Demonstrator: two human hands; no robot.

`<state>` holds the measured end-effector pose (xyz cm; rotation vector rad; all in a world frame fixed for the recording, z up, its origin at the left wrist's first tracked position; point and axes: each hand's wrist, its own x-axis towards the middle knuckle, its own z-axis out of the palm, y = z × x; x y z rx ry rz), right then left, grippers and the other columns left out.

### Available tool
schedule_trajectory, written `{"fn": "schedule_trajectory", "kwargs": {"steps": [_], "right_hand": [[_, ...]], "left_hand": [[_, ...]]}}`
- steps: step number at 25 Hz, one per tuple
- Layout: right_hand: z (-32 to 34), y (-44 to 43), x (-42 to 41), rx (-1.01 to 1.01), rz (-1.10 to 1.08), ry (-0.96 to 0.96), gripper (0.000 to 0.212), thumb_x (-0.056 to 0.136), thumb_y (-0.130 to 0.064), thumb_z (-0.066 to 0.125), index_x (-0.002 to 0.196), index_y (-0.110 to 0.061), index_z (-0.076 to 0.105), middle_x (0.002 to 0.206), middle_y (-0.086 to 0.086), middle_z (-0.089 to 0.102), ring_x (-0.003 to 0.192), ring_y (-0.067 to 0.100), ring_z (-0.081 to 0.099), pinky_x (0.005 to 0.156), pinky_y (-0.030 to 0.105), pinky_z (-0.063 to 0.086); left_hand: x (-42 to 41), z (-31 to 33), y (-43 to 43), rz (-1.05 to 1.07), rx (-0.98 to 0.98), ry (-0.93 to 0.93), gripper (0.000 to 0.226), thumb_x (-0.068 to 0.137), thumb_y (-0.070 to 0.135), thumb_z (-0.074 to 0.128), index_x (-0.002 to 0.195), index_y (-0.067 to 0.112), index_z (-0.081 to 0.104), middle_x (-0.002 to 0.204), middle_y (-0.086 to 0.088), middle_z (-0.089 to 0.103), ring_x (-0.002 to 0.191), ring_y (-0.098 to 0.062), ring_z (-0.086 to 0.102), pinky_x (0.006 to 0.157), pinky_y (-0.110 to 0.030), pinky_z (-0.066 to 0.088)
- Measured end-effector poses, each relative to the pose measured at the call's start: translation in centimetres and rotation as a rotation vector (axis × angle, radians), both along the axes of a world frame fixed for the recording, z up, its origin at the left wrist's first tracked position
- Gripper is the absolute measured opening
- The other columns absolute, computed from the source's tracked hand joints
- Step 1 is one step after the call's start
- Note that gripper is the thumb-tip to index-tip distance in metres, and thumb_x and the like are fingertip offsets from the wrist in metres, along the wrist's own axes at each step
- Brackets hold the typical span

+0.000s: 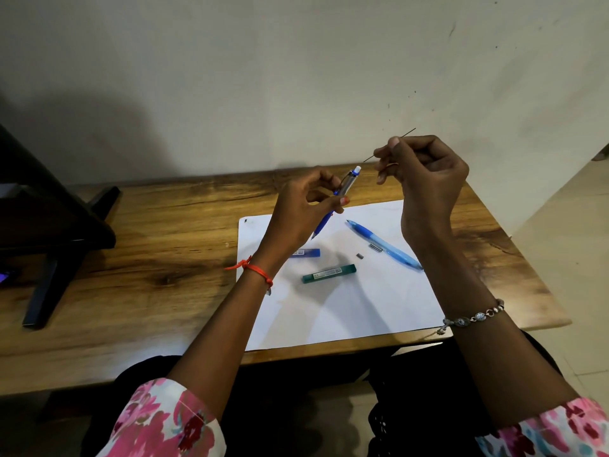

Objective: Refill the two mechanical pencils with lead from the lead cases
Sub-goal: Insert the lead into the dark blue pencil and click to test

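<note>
I look down from a head camera at a wooden table set against a pale wall, with a white sheet of paper lying on its right half. The left hand is raised above the paper's far edge, its thumb and fingers curled around a silver and blue mechanical pencil; the pencil tilts with its white end toward one o'clock and its tip toward seven o'clock. At about two o'clock from that hand, the right hand is also lifted, fingers bunched, with thumb and forefinger pinching a thin dark stick of lead that slants up toward one o'clock; the lead's lower end pokes out near the pencil's white end without touching it. On the paper, a second, light blue pencil lies flat, running from ten o'clock to four o'clock, just beside the right wrist. Two small grey parts rest next to it. A blue lead case lies partly hidden behind the left wrist, and a green lead case lies at five o'clock from it, near the sheet's middle. An orange thread circles the left wrist and a beaded bracelet the right forearm. Floral sleeves show at the bottom.
</note>
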<state>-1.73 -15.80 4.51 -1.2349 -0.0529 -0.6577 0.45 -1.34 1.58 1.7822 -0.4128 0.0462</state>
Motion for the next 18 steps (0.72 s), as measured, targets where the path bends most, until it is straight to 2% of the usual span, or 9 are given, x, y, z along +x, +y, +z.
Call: {"fn": "schedule_trajectory", "kwargs": {"steps": [5, 10, 15, 18], "right_hand": [[-0.12, 0.02, -0.21, -0.142, -0.031, 0.012, 0.008, 0.082, -0.002, 0.063, 0.076, -0.008, 0.064, 0.063, -0.004, 0.071, 0.055, 0.019, 0.062, 0.049, 0.028, 0.05], [-0.16, -0.08, -0.24, -0.164, -0.028, 0.015, 0.007, 0.081, -0.003, 0.064, 0.076, -0.008, 0.064, 0.064, -0.003, 0.071, 0.055, 0.022, 0.061, 0.05, 0.028, 0.049], [-0.4, -0.08, -0.07, -0.308, -0.037, 0.068, 0.003, 0.08, -0.006, 0.067, 0.077, -0.007, 0.066, 0.057, -0.012, 0.066, 0.051, 0.009, 0.057, 0.049, 0.022, 0.046], [-0.72, 0.08, 0.03, -0.48, -0.014, 0.104, 0.004, 0.078, -0.011, 0.071, 0.076, -0.015, 0.069, 0.067, -0.014, 0.065, 0.062, 0.004, 0.058, 0.056, 0.018, 0.045]], "left_hand": [[-0.09, 0.08, 0.04, 0.003, 0.0, -0.008, 0.028, 0.077, 0.005, 0.068, 0.075, 0.028, 0.052, 0.075, 0.006, 0.064, 0.06, -0.002, 0.065, 0.07, -0.025, 0.055], [-0.12, 0.06, 0.05, -0.002, 0.015, -0.013, 0.029, 0.077, 0.004, 0.068, 0.074, 0.027, 0.052, 0.076, 0.004, 0.063, 0.061, -0.003, 0.065, 0.072, -0.026, 0.055], [-0.13, 0.18, 0.01, 0.003, 0.026, -0.019, 0.029, 0.077, 0.006, 0.068, 0.074, 0.029, 0.052, 0.077, 0.007, 0.063, 0.062, -0.004, 0.065, 0.073, -0.026, 0.055], [-0.16, 0.14, 0.07, 0.01, 0.041, -0.027, 0.027, 0.078, 0.009, 0.068, 0.075, 0.029, 0.052, 0.077, 0.008, 0.063, 0.062, -0.003, 0.066, 0.072, -0.023, 0.055]]}}
